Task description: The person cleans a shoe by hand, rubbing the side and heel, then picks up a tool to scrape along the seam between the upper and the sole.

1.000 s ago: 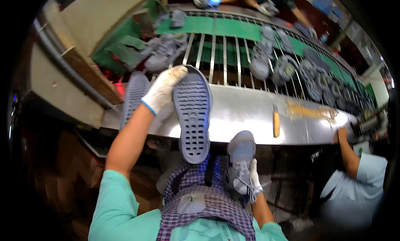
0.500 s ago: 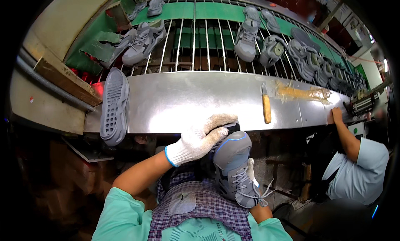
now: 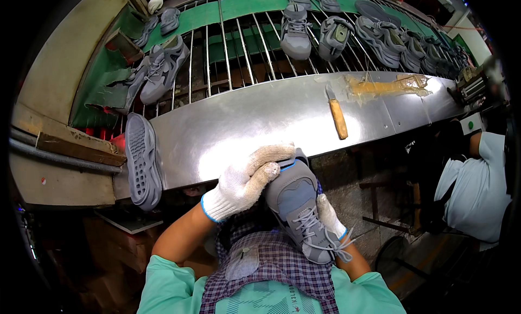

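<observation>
— From the head camera, where is the grey shoe (image 3: 297,205)?

— In the person's lap, just below the near edge of the steel bench (image 3: 244,124), toe toward the bench, laces toward the checked apron (image 3: 271,265).

— And the hands?

— The left hand (image 3: 247,181), in a white knit glove, curls its fingers (image 3: 271,154) over the toe, closed on it. The right hand (image 3: 330,216) presses against the shoe's side, fingers mostly hidden behind it; how tightly it holds, I cannot tell.

— Anything nearby?

— A grey sole (image 3: 142,162) lies on the bench's left end, a wooden-handled knife (image 3: 337,114) further right.
</observation>
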Tool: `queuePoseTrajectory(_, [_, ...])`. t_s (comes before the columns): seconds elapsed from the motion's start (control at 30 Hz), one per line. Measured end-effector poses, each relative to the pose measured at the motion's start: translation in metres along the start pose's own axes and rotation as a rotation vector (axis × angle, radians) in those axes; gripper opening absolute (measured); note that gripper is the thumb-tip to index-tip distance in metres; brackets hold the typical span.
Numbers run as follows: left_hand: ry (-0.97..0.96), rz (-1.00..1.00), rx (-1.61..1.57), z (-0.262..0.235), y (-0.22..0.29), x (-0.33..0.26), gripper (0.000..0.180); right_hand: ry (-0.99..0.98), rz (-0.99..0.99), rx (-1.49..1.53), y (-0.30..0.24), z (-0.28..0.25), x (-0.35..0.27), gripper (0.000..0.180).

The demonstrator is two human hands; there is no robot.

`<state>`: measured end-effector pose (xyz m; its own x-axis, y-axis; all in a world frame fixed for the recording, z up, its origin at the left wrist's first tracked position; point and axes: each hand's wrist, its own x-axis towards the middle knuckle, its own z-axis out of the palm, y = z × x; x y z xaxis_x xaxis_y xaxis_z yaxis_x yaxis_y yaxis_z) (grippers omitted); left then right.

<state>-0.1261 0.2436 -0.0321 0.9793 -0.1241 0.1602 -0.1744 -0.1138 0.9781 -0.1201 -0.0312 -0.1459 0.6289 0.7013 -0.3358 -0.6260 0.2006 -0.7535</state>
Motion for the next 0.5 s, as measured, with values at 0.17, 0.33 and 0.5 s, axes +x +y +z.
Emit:
queuePoseTrajectory(0.17, [-0.018, 0.001, 0.032, -0.004, 0.000, -0.002, 0.044, 0.048, 0.021, 0.069, 0.011, -0.005, 0.003, 0.087])
queuePoseTrajectory(0.33, [0.057, 0.059, 0.079, -0.002, -0.002, -0.001, 0.035, 0.037, 0.002, 0.102, 0.009, -0.003, 0.007, 0.086])
queuePoseTrajectory(0.5, [0.078, 0.102, 0.209, 0.003, 0.003, 0.003, 0.032, 0.086, -0.025, 0.010, -0.002, 0.005, 0.004, 0.091])
